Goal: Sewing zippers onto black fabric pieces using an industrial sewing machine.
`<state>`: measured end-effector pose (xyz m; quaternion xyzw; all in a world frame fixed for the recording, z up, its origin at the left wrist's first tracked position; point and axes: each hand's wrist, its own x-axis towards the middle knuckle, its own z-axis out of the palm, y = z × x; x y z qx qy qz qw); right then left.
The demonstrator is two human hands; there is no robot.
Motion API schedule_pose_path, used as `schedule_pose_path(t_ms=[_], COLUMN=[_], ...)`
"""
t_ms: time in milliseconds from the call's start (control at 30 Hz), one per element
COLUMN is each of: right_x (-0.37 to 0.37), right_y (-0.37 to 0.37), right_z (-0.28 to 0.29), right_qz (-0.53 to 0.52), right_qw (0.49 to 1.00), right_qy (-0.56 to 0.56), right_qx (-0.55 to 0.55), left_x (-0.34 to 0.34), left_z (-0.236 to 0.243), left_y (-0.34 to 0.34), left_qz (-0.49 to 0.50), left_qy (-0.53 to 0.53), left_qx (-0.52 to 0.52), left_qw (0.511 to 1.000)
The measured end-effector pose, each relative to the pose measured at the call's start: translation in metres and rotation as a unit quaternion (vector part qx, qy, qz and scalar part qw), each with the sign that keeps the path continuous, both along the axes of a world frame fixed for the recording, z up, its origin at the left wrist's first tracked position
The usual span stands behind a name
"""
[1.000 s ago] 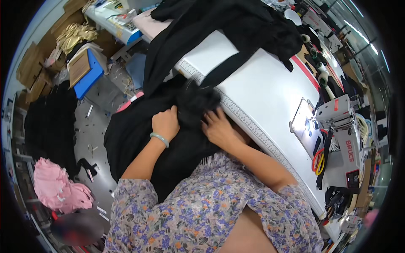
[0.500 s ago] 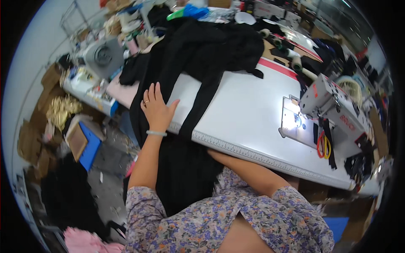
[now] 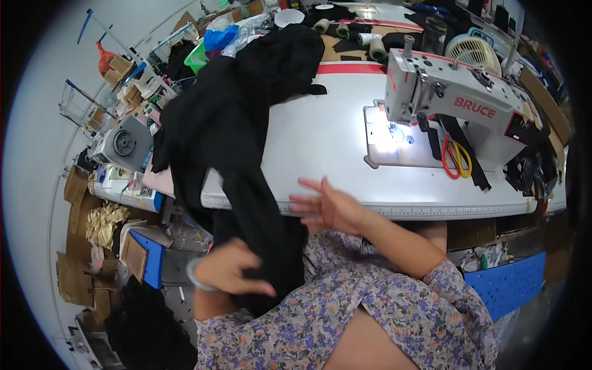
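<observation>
A long black garment (image 3: 209,117) lies bunched across the left of the white sewing table (image 3: 308,154), with one narrow part hanging over the front edge onto my lap. My left hand (image 3: 231,268), blurred by motion, hovers over the hanging cloth. Its thumb stands apart from the fingers, and no cloth shows pinched between them. My right hand (image 3: 327,206) is raised at the table's front edge, just right of the cloth, with its fingers spread and nothing in them.
At the right stands a white sewing machine (image 3: 456,92), its lamp lit. Scissors with red and yellow handles (image 3: 456,160) lie beside its plate. A ruler strip (image 3: 394,209) runs along the front edge. Thread spools (image 3: 376,49) and a fan (image 3: 472,55) are behind.
My left hand has lifted off the cloth on the table and come back toward my lap. My right hand has risen from below the table edge. My view has swung to the right.
</observation>
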<state>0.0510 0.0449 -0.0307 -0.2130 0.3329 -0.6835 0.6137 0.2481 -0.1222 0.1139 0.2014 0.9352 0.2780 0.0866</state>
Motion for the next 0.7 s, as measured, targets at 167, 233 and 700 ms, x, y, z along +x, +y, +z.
schedule_pose_path(t_ms=[167,233,700], right_x=[-0.034,-0.035,-0.025], right_y=[0.008,0.014,0.077], right_z=[-0.007,-0.017,-0.054], right_qz=[-0.061,-0.048,-0.103], right_qw=[0.994,0.992,0.936], right_qy=[0.003,0.051,0.336], right_qx=[0.094,0.108,-0.02], left_x=[-0.021,-0.03,-0.12], left_z=[-0.071,-0.093,-0.112], left_y=[0.085,0.098,0.067], left_qz=[0.194,0.419,0.51], left_qy=[-0.069,0.03,0.074], left_qx=[0.146,0.174,-0.016], left_qw=[0.968,0.891,0.857])
